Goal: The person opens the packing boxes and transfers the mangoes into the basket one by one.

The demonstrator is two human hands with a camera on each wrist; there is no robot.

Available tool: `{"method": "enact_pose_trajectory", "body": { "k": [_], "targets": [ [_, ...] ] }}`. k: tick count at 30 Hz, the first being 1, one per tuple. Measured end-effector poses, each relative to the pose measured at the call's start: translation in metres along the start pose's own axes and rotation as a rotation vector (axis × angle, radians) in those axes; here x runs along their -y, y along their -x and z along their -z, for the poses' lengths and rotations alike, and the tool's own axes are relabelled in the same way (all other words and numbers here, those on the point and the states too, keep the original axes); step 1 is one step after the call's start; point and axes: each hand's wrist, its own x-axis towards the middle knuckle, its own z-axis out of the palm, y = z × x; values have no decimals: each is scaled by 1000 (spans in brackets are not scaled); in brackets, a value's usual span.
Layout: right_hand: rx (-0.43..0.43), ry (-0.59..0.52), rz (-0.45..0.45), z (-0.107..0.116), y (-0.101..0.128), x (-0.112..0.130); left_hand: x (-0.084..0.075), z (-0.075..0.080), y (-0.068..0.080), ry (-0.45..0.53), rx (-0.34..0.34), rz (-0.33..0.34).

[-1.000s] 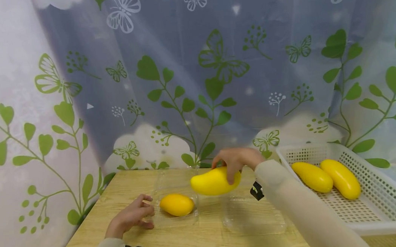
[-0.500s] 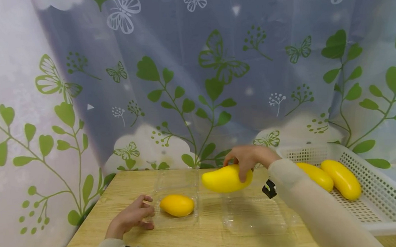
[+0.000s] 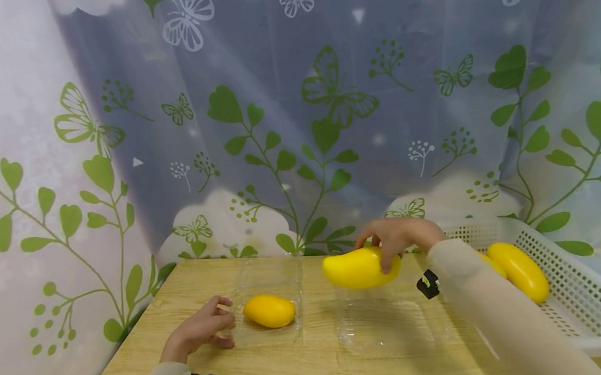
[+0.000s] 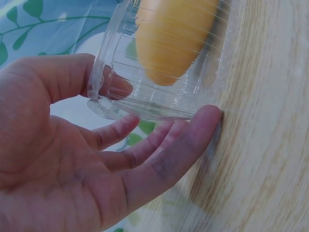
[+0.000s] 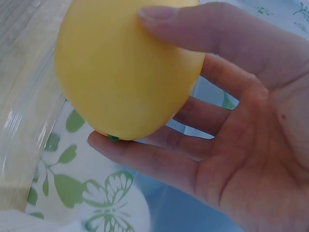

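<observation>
In the head view a yellow mango (image 3: 359,268) hangs over the table, held by my right hand (image 3: 394,239). In the right wrist view the thumb (image 5: 193,26) presses one side of the mango, with fingers around its other side and end. My left hand (image 3: 202,327) is at the left edge of a clear plastic container (image 3: 300,325). Its thumb and fingers curve about the container's rim in the left wrist view. Inside that container lies a more orange mango (image 3: 269,311). Another clear container (image 3: 387,343) rests on the table below and in front of the held mango.
At the right stands a white perforated basket (image 3: 591,290) with two yellow mangoes (image 3: 517,272), one mostly hidden by the right sleeve. A wood-grain table (image 3: 270,370) lies under everything. A curtain (image 3: 286,125) printed with leaves and butterflies stands behind.
My right hand has carried the yellow mango rightward from beside the left container to above the right one. The left hand and the orange mango have stayed in place.
</observation>
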Motion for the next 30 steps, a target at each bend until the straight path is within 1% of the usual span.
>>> {"method": "enact_pose_trajectory", "body": {
  "k": [6,12,19,25,30],
  "targets": [
    [18,19,-22,5,9,-12,1,0,-1,-1,3,-4],
    [5,30,-38,8,19,-21,1,1,-2,-9,3,-4],
    [6,31,-45,11,23,-31,0,0,-1,-6,3,-5],
    [10,8,-60,13,27,-40,1,0,0,-6,-8,4],
    [11,-29,-64,16,35,-46,2,1,-1,-8,2,-2]
  ]
}}
